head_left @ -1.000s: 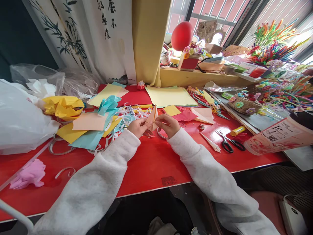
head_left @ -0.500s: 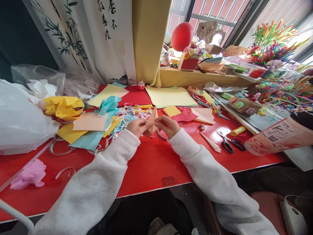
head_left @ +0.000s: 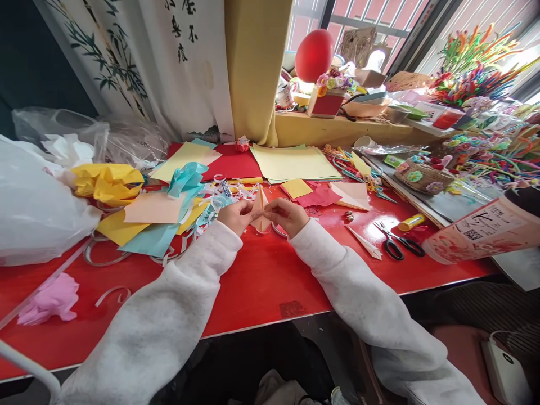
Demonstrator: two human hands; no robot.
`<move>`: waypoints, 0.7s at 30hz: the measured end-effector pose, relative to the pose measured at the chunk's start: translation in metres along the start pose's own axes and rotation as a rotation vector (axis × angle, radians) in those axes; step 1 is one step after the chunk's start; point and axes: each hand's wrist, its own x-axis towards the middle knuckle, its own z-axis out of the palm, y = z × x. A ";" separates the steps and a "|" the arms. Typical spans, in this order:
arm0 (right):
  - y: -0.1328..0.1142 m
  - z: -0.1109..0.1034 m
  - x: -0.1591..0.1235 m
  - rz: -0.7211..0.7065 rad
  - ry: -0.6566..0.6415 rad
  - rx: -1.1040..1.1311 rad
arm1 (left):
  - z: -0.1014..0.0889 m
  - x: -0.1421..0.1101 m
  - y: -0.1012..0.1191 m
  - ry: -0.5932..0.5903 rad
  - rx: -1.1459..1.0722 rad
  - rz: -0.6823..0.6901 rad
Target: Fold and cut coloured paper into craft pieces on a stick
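Observation:
A small folded piece of peach paper (head_left: pixel 260 201), pointed at its top, is held up over the red table (head_left: pixel 261 281). My left hand (head_left: pixel 237 216) grips its left side between thumb and fingers. From the right, my right hand (head_left: pixel 288 215) pinches it near the middle, fingertips almost meeting those of the left. The fingers hide part of the paper's middle. Just behind lie a yellow paper square (head_left: pixel 296 188) and crumpled dark pink paper (head_left: pixel 319 194). A folded peach sheet (head_left: pixel 351 195) rests farther right.
Scissors (head_left: pixel 396 242), a slim folded paper piece (head_left: pixel 365 243) and a cup (head_left: pixel 476 230) lie to the right. On the left are colored sheets (head_left: pixel 154 208), tape rings (head_left: pixel 105 256), pink crumpled paper (head_left: pixel 50 299) and a white plastic bag (head_left: pixel 42 208). Pale yellow sheets (head_left: pixel 297 163) lie behind.
The folded peach paper has turned slightly, showing its creased face more openly, and sits a little lower and left. Both hands keep hold of it. The view has shifted slightly.

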 end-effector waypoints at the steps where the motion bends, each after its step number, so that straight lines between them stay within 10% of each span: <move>1: -0.001 0.000 0.000 0.018 0.032 0.059 | 0.000 0.000 0.000 0.017 -0.007 -0.011; 10: -0.018 0.006 -0.001 0.430 -0.132 0.448 | 0.001 0.000 0.001 0.102 -0.107 -0.037; 21: -0.019 0.005 -0.001 0.429 -0.105 0.405 | 0.001 -0.005 0.009 0.081 0.129 -0.042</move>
